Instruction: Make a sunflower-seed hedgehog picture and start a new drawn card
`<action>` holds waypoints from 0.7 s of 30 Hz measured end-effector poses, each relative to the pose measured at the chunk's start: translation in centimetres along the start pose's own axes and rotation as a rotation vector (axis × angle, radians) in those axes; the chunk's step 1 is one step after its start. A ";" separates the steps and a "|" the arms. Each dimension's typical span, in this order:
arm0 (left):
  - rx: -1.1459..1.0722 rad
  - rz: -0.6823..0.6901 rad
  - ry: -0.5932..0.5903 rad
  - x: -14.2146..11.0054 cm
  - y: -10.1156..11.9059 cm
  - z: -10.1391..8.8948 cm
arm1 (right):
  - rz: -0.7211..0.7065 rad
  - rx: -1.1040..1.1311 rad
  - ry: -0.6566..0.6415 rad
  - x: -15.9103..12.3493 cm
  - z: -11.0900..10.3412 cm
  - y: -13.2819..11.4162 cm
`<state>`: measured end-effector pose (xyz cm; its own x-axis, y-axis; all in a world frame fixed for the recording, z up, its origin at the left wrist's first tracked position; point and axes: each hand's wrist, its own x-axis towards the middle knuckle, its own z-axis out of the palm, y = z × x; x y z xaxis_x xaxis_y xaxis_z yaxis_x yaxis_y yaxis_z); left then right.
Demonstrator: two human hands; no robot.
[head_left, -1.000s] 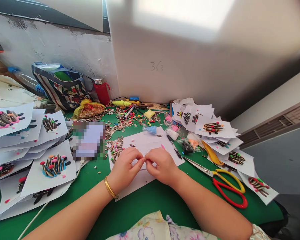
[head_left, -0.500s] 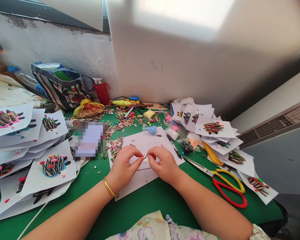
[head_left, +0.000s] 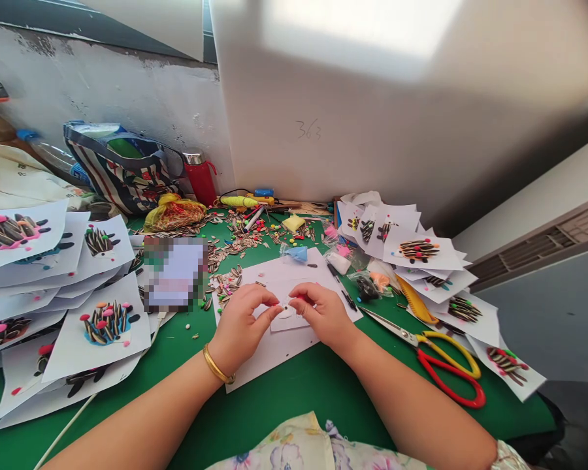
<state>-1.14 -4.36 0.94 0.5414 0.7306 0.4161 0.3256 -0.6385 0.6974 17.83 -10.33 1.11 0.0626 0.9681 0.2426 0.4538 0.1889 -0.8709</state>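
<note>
My left hand [head_left: 242,321] is over the white paper, its thumb and forefinger pinched close together. Facing it, my right hand [head_left: 326,316] has its fingers curled and its thumb near the forefinger. Small red spots show at the fingertips of both; whether they are nails or bits of something held, I cannot make out. A small white piece with a dark dot [head_left: 286,314] lies between and just below the fingertips. It rests on a small white card [head_left: 294,324], which lies on a larger white sheet [head_left: 255,369].
Sunflower seeds [head_left: 240,241] and coloured bits are scattered behind the sheet. Stacks of seed-decorated cards [head_left: 98,359] stand left and right. Scissors [head_left: 421,339] lie by my right forearm, near a pen [head_left: 340,287] and a bagged black lump [head_left: 366,286]. A phone [head_left: 176,274] lies left.
My hands have drawn slightly apart, the right one moving a little to the right. More of the white piece and the small card shows between them.
</note>
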 end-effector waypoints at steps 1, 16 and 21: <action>0.005 0.005 -0.001 0.0 0.0 0.0 | -0.016 -0.019 0.027 0.1 -0.2 0.1; 0.004 0.009 0.001 0.0 -0.1 0.2 | 0.046 -0.096 0.258 2.0 -2.3 2.3; 0.018 0.026 -0.002 0.0 -0.3 0.1 | 0.085 -0.088 0.200 2.2 -2.3 2.8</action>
<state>-1.16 -4.18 0.63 0.5509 0.7136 0.4328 0.3259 -0.6613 0.6757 21.25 -8.01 0.24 0.2748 0.9264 0.2573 0.5142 0.0845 -0.8535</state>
